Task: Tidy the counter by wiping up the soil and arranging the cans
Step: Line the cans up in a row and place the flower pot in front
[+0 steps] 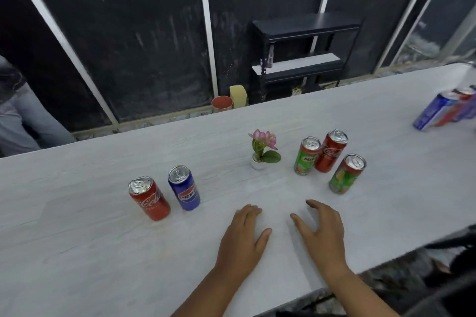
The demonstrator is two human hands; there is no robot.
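- Counter [77, 213]: long pale surface; the far edge runs behind all the items; the near edge cuts diagonally across the lower right, under the right forearm.
- Left hand [244, 234]: palm down on the counter; fingers straight and close together, thumb out to the side; it holds nothing.
- Right hand [323, 229]: just beside the left hand and apart from it; fingers spread and lightly arched; it holds nothing.
- Red cola can [149, 198]: upright, left of the hands; the blue Pepsi can [184, 188] stands just beside it on its right, with a narrow gap between.
- Flower pot [260, 156]: small white pot with pink blooms, beyond the hands and near the middle of the counter's depth; bare surface separates it from the Pepsi can.
- Green Milo can [306, 157]: upright, right of the pot; the second red cola can [331, 152] stands against it, seemingly touching.
- Third green can [346, 175]: upright, nearer the person than that pair and closest to the right hand; a strip of bare counter lies between can and fingertips.
- Far can cluster [443, 109]: red and blue cans at the right limit of the view, well apart from the rest; blurred, so their number cannot be told.
- Beyond the far edge: an orange cup [222, 103], a yellow container [238, 96] and a black shelf unit [304, 51].
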